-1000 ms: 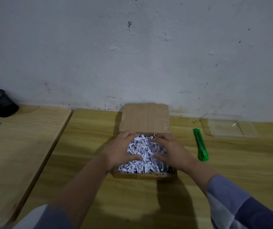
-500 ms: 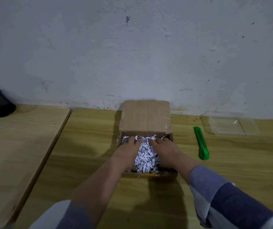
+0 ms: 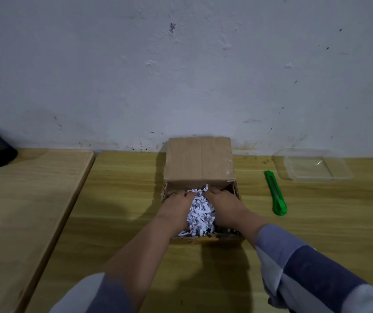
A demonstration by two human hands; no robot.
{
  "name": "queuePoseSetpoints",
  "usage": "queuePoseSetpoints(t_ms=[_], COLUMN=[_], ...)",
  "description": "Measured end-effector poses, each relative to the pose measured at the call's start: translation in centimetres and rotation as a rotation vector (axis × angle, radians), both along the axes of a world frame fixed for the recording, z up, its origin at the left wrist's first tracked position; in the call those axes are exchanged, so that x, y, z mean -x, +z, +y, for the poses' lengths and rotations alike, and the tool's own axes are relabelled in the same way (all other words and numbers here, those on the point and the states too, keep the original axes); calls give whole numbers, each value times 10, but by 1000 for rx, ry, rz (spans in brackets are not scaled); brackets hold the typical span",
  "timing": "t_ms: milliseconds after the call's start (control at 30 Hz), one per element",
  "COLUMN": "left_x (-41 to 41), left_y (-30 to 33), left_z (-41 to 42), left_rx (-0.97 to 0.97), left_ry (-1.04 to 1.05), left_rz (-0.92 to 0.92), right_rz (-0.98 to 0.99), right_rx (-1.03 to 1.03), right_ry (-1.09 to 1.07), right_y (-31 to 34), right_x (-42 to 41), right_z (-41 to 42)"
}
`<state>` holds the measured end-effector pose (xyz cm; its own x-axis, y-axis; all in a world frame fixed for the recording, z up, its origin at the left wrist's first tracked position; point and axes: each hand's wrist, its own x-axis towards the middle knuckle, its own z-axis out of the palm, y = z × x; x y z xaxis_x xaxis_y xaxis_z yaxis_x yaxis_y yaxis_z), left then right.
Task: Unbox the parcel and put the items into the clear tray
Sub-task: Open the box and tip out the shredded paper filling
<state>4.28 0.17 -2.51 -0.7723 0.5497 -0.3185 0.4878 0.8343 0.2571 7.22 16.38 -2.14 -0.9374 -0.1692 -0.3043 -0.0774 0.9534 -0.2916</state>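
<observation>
Pressing into shredded paper (image 3: 200, 212) between left hand (image 3: 175, 208) and right hand (image 3: 225, 205), inside box (image 3: 199, 161)

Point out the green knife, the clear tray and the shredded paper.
green knife (image 3: 275, 192): head view, middle of its body.
clear tray (image 3: 342, 176): head view, near right rim.
shredded paper (image 3: 201, 212): head view, middle of the heap between the hands.

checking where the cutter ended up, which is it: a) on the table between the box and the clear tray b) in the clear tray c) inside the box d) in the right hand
a: the green cutter lies flat on the table, right of the cardboard box and left of the clear tray; both hands are in the box's shredded paper.
</observation>
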Motion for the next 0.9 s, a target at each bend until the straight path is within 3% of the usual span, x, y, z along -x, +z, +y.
queuePoseSetpoints(t_ms=[300,567,900], left_x=[10,10,-69], left_y=[24,88,55], left_z=[-1,60,242], left_rx=[-207,-269,-274], left_ry=[-16,-110,-187], left_rz=[80,235,25], right_rz=[166,296,190], right_rx=[177,119,92], right_ry=[-100,-145,-312], right_y=[31,99,76], right_x=[-9,-30,-125], right_z=[1,59,227])
